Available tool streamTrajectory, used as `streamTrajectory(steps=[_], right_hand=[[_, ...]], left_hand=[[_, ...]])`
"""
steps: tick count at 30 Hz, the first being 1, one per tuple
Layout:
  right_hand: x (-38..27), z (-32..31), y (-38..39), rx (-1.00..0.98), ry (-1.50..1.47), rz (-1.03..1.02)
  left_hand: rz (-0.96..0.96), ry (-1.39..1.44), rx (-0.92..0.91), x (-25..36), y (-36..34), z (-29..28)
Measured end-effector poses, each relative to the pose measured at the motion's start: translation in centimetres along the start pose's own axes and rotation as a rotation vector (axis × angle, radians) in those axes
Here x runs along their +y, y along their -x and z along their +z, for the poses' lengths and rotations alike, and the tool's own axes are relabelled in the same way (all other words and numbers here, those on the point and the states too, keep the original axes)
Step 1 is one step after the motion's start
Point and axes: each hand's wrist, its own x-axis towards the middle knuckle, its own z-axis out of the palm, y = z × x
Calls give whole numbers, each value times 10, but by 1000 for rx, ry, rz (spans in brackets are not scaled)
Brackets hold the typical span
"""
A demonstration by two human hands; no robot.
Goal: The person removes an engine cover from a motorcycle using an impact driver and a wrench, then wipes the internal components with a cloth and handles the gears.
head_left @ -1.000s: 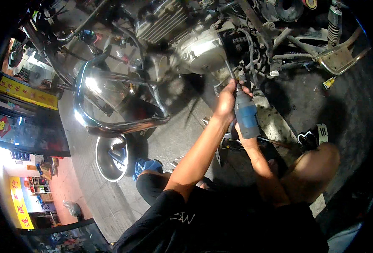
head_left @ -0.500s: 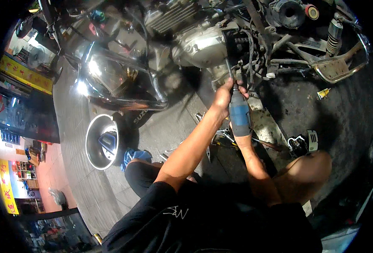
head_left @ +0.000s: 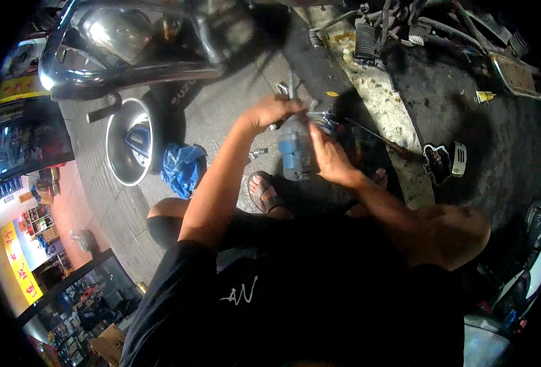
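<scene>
A blue and grey cordless power driver (head_left: 290,153), smeared by motion, is upended low over the floor between my hands, its long bit end pointing away from me. My left hand (head_left: 273,113) is closed round the front end of the driver. Beside the driver's body is my right hand (head_left: 332,156), its thumb side up; its fingers are partly hidden and blurred, so their grip does not show. Metal hand tools (head_left: 322,114) lie on the floor just beyond and right of the hands. A small metal socket piece (head_left: 258,153) lies left of the driver.
A metal basin (head_left: 110,147) holding a blue and white part stands at left, beside a blue cloth (head_left: 182,168). Chrome crash bars (head_left: 136,76) and motorcycle parts (head_left: 368,40) stretch across the far side. A long rod (head_left: 374,134) and a gasket (head_left: 436,164) lie at right.
Both hands and the driver have come away from the motorcycle engine, down and nearer to me. My right hand has shifted to the driver's right side. The head view has tilted down.
</scene>
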Motion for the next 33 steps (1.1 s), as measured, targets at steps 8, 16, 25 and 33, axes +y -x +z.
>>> streamTrajectory(steps=[8,16,25,33], right_hand=[[54,107,14,-384,152,-198],[51,108,27,-656,431,-159],[12,-68,-124,288,-361,241],[17,-208,-182,606,-872,487]], left_hand=[[-201,-90,-264,-238,-30,42],[-91,128,316,-96,-62,12],[620,1379,384,87,-90,-84],[679,1468,362,90,-109,-91]])
